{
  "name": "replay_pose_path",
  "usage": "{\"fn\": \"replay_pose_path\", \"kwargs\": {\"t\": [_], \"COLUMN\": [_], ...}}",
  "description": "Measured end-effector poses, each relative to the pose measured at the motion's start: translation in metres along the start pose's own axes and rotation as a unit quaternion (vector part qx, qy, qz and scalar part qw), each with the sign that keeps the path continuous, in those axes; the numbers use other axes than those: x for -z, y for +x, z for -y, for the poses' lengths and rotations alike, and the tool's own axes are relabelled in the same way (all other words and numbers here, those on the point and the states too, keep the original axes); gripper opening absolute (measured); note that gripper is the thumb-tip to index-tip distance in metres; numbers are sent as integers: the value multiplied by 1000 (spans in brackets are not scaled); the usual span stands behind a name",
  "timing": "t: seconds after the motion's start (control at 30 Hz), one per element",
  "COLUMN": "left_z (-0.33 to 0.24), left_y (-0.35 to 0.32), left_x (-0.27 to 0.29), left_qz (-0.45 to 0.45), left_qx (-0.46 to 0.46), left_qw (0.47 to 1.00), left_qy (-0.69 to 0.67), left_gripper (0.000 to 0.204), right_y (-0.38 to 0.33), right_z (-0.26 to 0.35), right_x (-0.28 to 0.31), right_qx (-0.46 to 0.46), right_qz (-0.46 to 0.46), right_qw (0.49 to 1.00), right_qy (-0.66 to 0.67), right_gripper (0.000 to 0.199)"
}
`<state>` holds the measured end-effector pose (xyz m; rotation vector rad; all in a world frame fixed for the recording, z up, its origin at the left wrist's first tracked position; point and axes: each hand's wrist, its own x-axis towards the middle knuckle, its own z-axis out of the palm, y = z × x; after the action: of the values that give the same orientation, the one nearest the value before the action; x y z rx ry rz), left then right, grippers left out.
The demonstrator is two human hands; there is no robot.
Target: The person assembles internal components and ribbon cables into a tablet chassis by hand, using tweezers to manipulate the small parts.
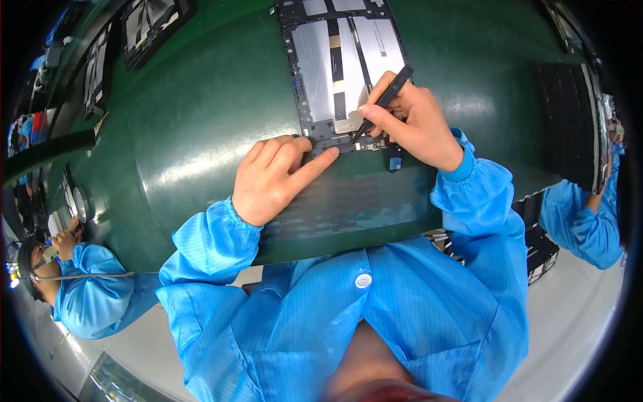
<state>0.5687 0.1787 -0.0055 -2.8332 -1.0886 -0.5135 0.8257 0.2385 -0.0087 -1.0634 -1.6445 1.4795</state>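
An opened tablet chassis lies on the green work mat, its silver inner plate and black ribbon cables facing up. Black tweezers are gripped in my right hand, their tip pointing down at the chassis's near edge. My left hand rests at the near left corner, thumb and fingers apart along the black edge strip, pressing on it and grasping nothing. A short black flex cable with a blue end sticks out from the near right corner. What the tweezers' tip touches is too small to tell.
The green mat covers the table. More opened device frames stand at the far left, beside a dark bar. At the right is a stack of black trays. Blue-sleeved co-workers sit on both sides.
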Motion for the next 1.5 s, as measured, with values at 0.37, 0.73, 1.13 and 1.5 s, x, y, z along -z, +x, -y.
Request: {"fn": "replay_pose_path", "kwargs": {"t": [0.37, 0.73, 1.13, 1.5], "left_z": [-3, -18, -3, 31], "left_y": [2, 16, -12, -19], "left_x": [-5, 7, 13, 25], "left_qz": [16, 76, -27, -48], "left_qx": [29, 62, 32, 93], "left_qw": [999, 994, 999, 993], "left_qy": [-39, -43, 2, 56], "left_gripper": [54, 61, 42, 42], "right_y": [-5, -4, 38, 92], "right_z": [-2, -1, -22, -16], "right_x": [3, 10, -13, -26], "right_qx": [-22, -87, 61, 53], "right_qz": [-12, -35, 0, 73], "right_qw": [1000, 995, 974, 941], "right_qy": [10, 37, 216, 325], "right_gripper": [20, 16, 13, 15]}}
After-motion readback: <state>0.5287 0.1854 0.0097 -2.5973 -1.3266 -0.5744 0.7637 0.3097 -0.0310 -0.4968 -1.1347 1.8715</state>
